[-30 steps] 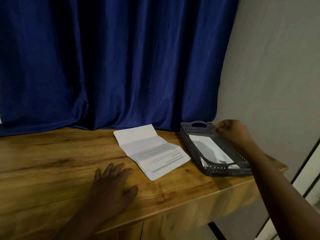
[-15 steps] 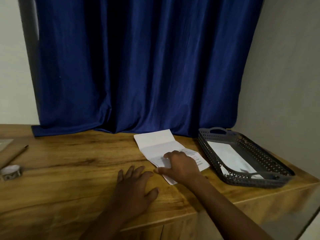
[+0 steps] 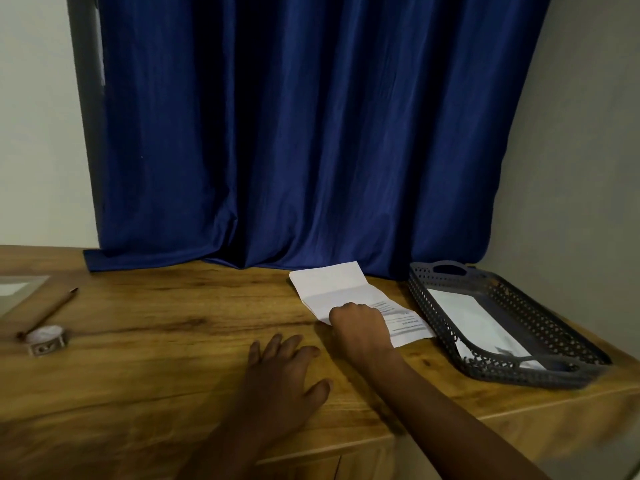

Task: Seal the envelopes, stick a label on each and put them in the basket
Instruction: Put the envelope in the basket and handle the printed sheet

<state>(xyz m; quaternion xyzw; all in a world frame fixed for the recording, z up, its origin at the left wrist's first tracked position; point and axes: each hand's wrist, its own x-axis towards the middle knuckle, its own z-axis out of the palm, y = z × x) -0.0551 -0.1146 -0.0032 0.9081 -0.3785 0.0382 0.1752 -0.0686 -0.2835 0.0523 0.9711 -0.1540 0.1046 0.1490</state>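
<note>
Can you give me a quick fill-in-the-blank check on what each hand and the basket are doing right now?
1. The right hand rests on the folded ____ sheet.
2. The left hand lies flat on the ____ table.
3. A white envelope lies inside the grey ____.
4. The pen lies to the ____ of both hands.

Missing words: paper; wooden; basket; left

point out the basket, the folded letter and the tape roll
basket [image 3: 445, 268], head view, far handle rim
folded letter [image 3: 329, 278], head view, blank top panel
tape roll [image 3: 46, 336], head view, top face
</note>
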